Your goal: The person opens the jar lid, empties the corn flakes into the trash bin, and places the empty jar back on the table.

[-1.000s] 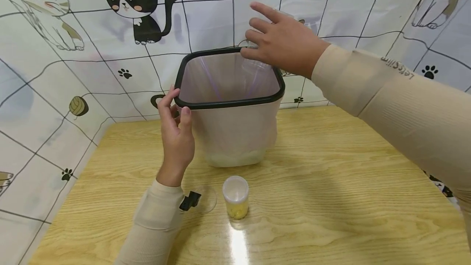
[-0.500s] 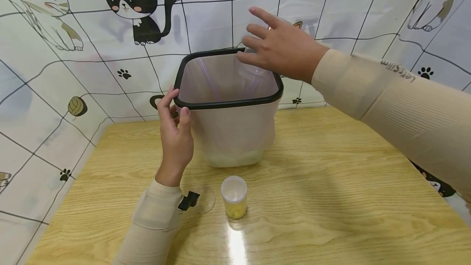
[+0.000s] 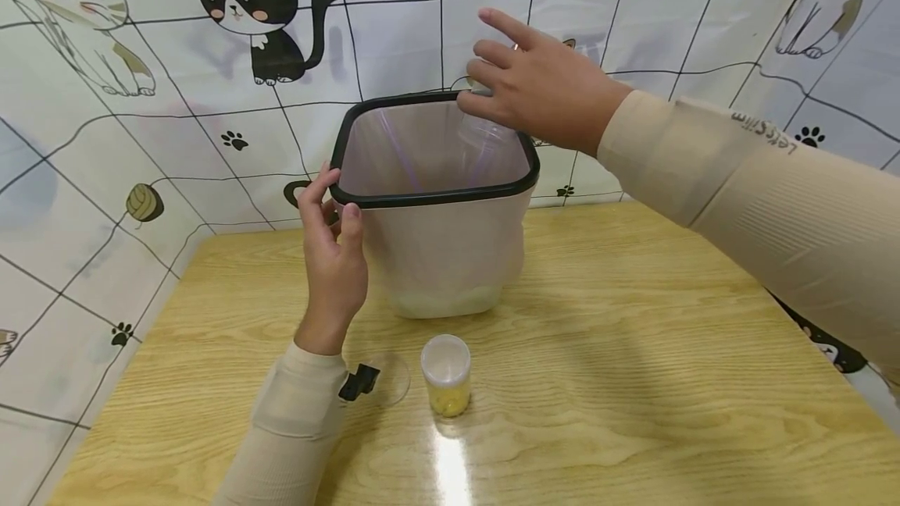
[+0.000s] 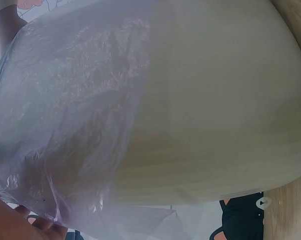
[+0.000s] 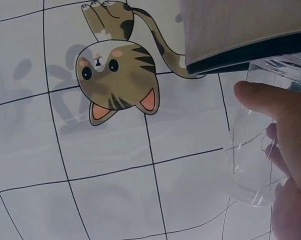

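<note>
Little shifts, so the work seems steady: left hand (image 3: 333, 264) grips the pale, black-rimmed plastic bin (image 3: 439, 248); right hand (image 3: 544, 88) holds a clear plastic container (image 5: 250, 170) at its far-right corner.

Head view faces forward and down; both wrist views share the bin (image 3: 436, 199), closer.
</note>
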Tool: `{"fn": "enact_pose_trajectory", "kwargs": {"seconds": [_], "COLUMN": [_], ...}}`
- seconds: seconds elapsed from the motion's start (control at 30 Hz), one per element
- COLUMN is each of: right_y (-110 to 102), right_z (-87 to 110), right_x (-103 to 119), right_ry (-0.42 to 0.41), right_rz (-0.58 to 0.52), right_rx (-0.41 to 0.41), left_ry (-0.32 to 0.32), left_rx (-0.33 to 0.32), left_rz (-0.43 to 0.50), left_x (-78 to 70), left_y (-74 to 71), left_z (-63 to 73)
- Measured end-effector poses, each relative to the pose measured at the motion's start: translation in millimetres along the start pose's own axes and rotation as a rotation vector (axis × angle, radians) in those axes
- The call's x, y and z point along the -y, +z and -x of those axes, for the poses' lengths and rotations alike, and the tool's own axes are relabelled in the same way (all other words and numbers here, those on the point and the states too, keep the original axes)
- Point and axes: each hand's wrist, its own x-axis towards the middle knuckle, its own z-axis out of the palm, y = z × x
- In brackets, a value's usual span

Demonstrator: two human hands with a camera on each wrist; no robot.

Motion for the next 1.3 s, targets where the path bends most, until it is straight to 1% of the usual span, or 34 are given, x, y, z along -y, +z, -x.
{"fn": "enact_pose_trajectory", "kwargs": {"seconds": [0.13, 0.23, 0.33, 0.4, 0.57, 0.67, 0.73, 0.8, 0.93, 1.03, 1.13, 1.3], "right_y": [-0.1, 2.6, 8.2, 12.3, 17.3, 20.5, 24.3, 28.6, 35.4, 38.6, 41.1, 43.8], "right_z": [3.7, 11.2, 20.8, 28.2, 43.7, 51.7, 57.0, 62.6, 74.4, 84.6, 93.1, 100.9], "right_x": [1.1, 0.8, 0.4, 1.0, 4.9, 9.7, 14.5, 19.6, 30.7, 41.7, 56.5, 84.9], "right_ry": [0.023, 0.088, 0.181, 0.245, 0.422, 0.534, 0.603, 0.667, 0.782, 0.843, 0.885, 0.965], "right_rz": [-0.043, -0.139, -0.252, -0.302, -0.364, -0.427, -0.481, -0.537, -0.643, -0.72, -0.804, -0.915], "right_rx": [0.052, 0.071, 0.031, 0.006, -0.005, -0.046, -0.08, -0.093, -0.084, -0.102, -0.138, -0.192], "left_ry": [-0.001, -0.003, -0.005, -0.005, 0.001, -0.001, -0.002, 0.004, 0.018, 0.018, 0.015, 0.016], "left_rx": [-0.004, -0.002, 0.0, 0.001, -0.003, -0.004, -0.007, -0.012, -0.021, -0.017, -0.013, -0.022], "left_rz": [-0.001, 0.0, 0.0, -0.002, 0.001, 0.004, 0.001, -0.007, -0.01, -0.005, -0.001, -0.002], "left_x": [0.5, 0.9, 0.7, 0.6, 2.0, 2.7, 2.3, 1.7, 1.1, 0.9, 1.2, 1.9], "left_y": [-0.6, -0.9, -0.7, 0.4, 2.1, 2.6, 2.3, 1.4, -0.5, -0.1, 0.7, 1.5], "left_z": [0.2, 0.2, 0.3, 0.4, 0.7, 0.8, 0.6, 0.2, -0.9, -1.3, -0.7, 0.3]}}
